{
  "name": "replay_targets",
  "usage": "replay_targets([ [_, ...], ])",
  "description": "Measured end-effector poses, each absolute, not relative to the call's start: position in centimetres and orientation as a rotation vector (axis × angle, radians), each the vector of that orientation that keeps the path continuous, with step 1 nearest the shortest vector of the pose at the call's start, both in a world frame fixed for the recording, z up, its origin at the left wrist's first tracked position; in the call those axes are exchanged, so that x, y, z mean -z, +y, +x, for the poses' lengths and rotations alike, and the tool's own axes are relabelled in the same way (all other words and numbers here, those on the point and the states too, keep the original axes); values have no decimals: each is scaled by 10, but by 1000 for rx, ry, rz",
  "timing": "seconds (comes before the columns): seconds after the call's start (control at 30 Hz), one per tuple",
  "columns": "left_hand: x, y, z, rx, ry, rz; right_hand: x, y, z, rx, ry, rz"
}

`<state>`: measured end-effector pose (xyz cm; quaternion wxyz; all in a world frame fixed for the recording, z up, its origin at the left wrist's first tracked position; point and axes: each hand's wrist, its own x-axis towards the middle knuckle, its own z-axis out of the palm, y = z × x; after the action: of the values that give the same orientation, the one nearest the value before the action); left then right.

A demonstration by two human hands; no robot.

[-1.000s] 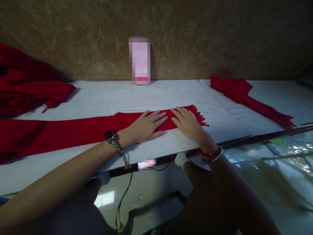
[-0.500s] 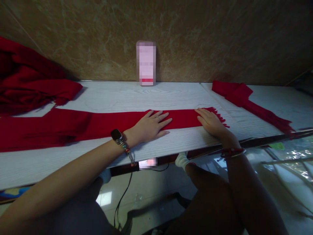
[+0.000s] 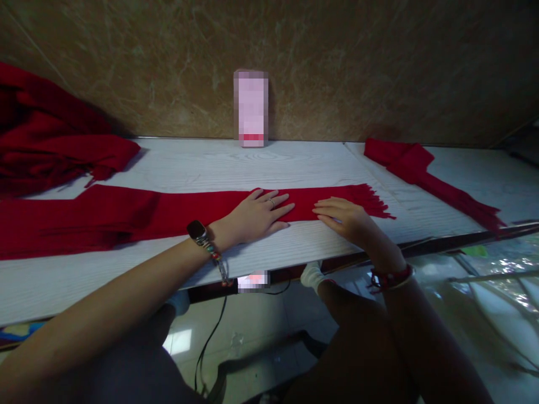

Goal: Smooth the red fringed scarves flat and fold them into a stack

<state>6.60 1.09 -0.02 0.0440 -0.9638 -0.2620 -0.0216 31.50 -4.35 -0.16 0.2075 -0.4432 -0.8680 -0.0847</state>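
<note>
A long red scarf point(image 3: 189, 210) lies stretched across the white wood-grain table, its fringed end point(image 3: 374, 201) toward the right. My left hand point(image 3: 256, 216) rests flat on the middle of the scarf with its fingers spread; a ring is on one finger and a watch on the wrist. To its right, my right hand point(image 3: 345, 219) lies over the scarf's near edge, short of the fringe, fingers stretched out toward the left. Neither hand grips the fabric. On the left the scarf widens into looser, layered folds.
A heap of red cloth point(image 3: 50, 140) fills the table's back left. Another red scarf point(image 3: 425, 168) lies folded at the back right. A pink, blurred phone-like object point(image 3: 251, 109) leans on the brown marbled wall point(image 3: 168, 67). Below the white table point(image 3: 295, 165) hangs a cable point(image 3: 210, 336).
My right hand has slid left along the scarf, away from the fringe and closer to my left hand. The left hand stays in place.
</note>
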Motion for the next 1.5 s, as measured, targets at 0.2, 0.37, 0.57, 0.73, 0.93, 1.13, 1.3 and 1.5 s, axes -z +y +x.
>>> replay_targets([
  [0.2,0,12,65,73,-790,-2958,0,-49,313,304,-2481,-1252],
  [0.37,-1,12,65,55,-787,-2958,-1,-52,314,261,-2465,-1349],
  [0.57,-3,11,65,46,-796,-2974,3,-53,317,268,-2455,-1364],
  [0.73,-4,11,65,32,-797,-2966,6,-53,320,272,-2442,-1352],
  [0.93,-3,11,65,35,-804,-2956,6,-54,320,282,-2441,-1340],
  [1.13,-4,11,65,16,-813,-2961,7,-53,320,250,-2452,-1367],
  [1.3,-3,12,64,20,-808,-2970,6,-50,322,274,-2416,-1420],
  [1.5,-5,11,65,8,-814,-2966,2,-50,325,258,-2368,-1405],
])
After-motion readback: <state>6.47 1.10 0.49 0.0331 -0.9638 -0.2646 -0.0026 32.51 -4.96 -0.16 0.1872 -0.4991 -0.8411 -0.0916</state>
